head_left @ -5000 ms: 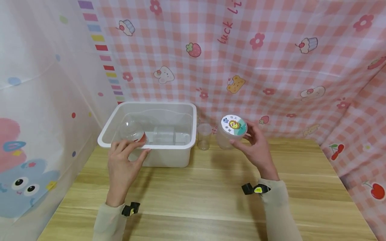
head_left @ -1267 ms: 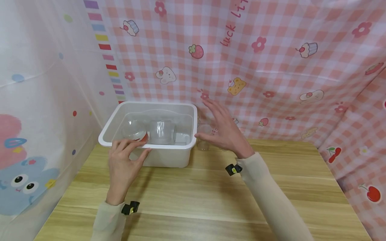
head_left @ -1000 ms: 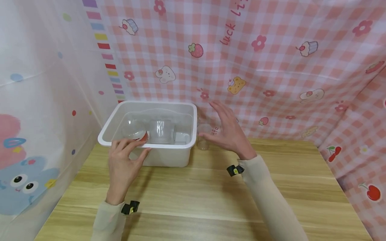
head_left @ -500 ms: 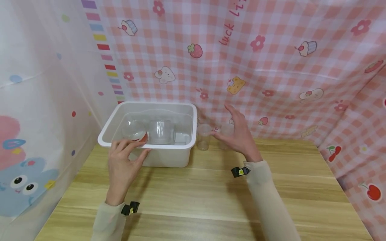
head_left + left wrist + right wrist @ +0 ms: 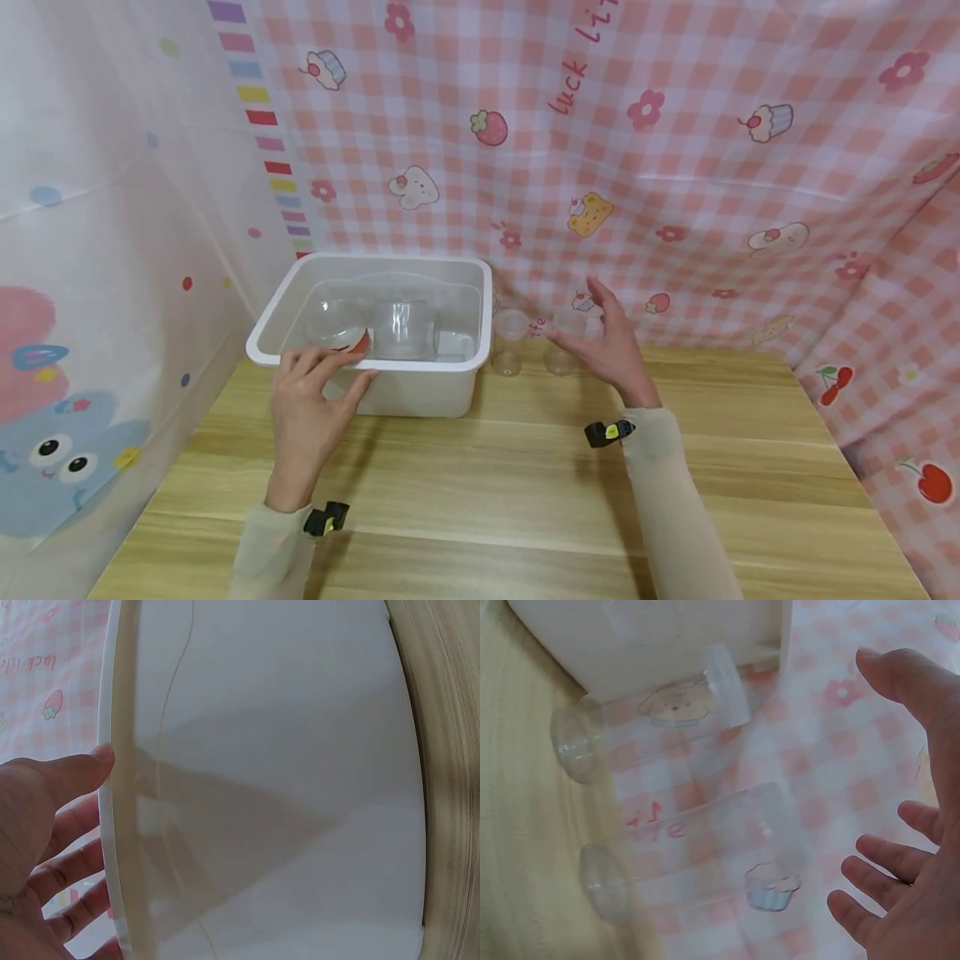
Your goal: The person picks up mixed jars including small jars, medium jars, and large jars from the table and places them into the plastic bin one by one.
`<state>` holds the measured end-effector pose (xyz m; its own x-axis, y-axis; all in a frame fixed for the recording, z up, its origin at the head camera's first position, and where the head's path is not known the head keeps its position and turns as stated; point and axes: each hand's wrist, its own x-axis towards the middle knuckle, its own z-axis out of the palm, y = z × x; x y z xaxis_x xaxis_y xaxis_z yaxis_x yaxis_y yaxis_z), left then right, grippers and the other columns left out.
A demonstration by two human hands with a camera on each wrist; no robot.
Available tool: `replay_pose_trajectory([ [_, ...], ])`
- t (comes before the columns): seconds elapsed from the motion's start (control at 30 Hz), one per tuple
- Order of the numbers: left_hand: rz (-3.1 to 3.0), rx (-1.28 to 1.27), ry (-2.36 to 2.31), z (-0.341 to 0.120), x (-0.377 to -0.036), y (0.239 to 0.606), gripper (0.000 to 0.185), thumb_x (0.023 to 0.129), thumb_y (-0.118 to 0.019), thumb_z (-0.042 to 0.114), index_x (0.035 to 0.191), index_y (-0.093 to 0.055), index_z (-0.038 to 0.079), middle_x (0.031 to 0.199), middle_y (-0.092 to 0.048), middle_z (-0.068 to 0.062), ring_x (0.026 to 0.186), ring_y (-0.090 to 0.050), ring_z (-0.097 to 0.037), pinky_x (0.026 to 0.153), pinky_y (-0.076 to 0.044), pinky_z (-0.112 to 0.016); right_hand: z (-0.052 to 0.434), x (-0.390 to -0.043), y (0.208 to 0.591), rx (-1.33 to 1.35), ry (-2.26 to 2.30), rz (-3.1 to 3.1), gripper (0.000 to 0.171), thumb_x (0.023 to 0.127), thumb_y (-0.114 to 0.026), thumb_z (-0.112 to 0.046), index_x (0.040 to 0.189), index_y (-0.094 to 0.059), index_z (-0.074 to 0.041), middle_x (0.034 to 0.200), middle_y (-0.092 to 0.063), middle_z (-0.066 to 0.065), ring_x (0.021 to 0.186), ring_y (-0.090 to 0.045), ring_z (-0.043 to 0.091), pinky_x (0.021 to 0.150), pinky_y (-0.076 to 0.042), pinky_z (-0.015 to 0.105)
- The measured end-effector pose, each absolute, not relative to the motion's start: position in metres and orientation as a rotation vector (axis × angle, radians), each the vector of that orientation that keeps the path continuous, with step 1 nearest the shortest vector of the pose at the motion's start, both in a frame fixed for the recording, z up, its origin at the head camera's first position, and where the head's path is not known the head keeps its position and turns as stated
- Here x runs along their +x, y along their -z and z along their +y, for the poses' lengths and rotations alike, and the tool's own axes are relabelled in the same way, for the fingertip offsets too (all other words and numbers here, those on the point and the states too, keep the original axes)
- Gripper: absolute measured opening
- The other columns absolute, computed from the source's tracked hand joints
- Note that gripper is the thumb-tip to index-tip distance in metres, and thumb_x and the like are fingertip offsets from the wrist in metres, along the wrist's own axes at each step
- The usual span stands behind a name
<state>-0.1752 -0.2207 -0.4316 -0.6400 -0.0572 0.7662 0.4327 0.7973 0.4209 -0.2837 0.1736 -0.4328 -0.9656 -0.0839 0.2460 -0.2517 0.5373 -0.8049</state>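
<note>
1. The wooden tabletop (image 5: 525, 492) is being viewed from above by the head camera, facing its far edge, where a white tub (image 5: 390, 392) is standing.
2. The tub's outer wall (image 5: 285, 787) is being framed very closely by the left wrist camera.
3. Two clear cups (image 5: 682, 862) are being framed closely by the right wrist camera, with the tub's corner shared.

Right hand (image 5: 611, 350) let go of lidded cup held five seconds ago, passed over white bin (image 5: 450, 271), swung right and down. Extra clear cup lay inside bin. Hand, fingers spread, neared second clear cup (image 5: 560, 354) on tabletop (image 5: 487, 483).
</note>
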Motion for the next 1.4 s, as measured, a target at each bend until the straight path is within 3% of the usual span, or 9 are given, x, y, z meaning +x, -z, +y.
replay_pose_trajectory([
  [0.27,-2.157,-0.266,0.762,-0.221,-0.175,0.432,0.031,0.075,-0.093,0.023,0.100,-0.081,0.008,0.096,-0.074,-0.010,0.097,-0.055,-0.033,0.085,-0.038,-0.043,0.179,-0.286,0.453,0.204,-1.527,-2.581,0.110,0.080,-0.081,-0.061,0.164,-0.020,-0.023,0.168,-0.031,0.004,0.154,-0.031,0.027,0.124,-0.027,0.052],
  [0.53,-2.122,-0.267,0.758,-0.219,-0.174,0.430,0.030,0.073,-0.094,0.018,0.097,-0.081,0.005,0.093,-0.073,-0.011,0.095,-0.056,-0.033,0.084,-0.037,-0.044,0.180,-0.294,0.479,0.119,-1.689,-2.565,0.098,0.088,-0.081,-0.040,0.163,-0.022,-0.020,0.160,-0.040,0.016,0.147,-0.039,0.035,0.121,-0.031,0.054],
  [0.8,-2.147,-0.267,0.754,-0.220,-0.174,0.430,0.030,0.076,-0.092,0.023,0.099,-0.081,0.008,0.096,-0.074,-0.010,0.097,-0.056,-0.033,0.084,-0.038,-0.043,0.175,-0.301,0.498,-0.039,-1.787,-2.587,0.094,0.086,-0.083,-0.035,0.160,-0.028,-0.016,0.155,-0.046,0.021,0.143,-0.044,0.039,0.118,-0.037,0.054],
  [1.03,-2.161,-0.261,0.760,-0.221,-0.173,0.430,0.030,0.076,-0.092,0.023,0.100,-0.081,0.009,0.097,-0.074,-0.010,0.099,-0.056,-0.033,0.085,-0.038,-0.044,0.171,-0.305,0.504,-0.082,-1.763,-2.631,0.091,0.088,-0.081,-0.036,0.160,-0.029,-0.014,0.158,-0.042,0.021,0.145,-0.042,0.040,0.120,-0.034,0.055],
  [1.4,-2.160,-0.264,0.758,-0.221,-0.174,0.430,0.030,0.076,-0.093,0.023,0.100,-0.081,0.010,0.097,-0.074,-0.009,0.097,-0.056,-0.032,0.084,-0.038,-0.043,0.177,-0.307,0.507,-0.045,-1.777,-2.580,0.066,0.091,-0.079,-0.024,0.144,-0.046,-0.007,0.146,-0.055,0.023,0.137,-0.052,0.039,0.117,-0.041,0.050],
])
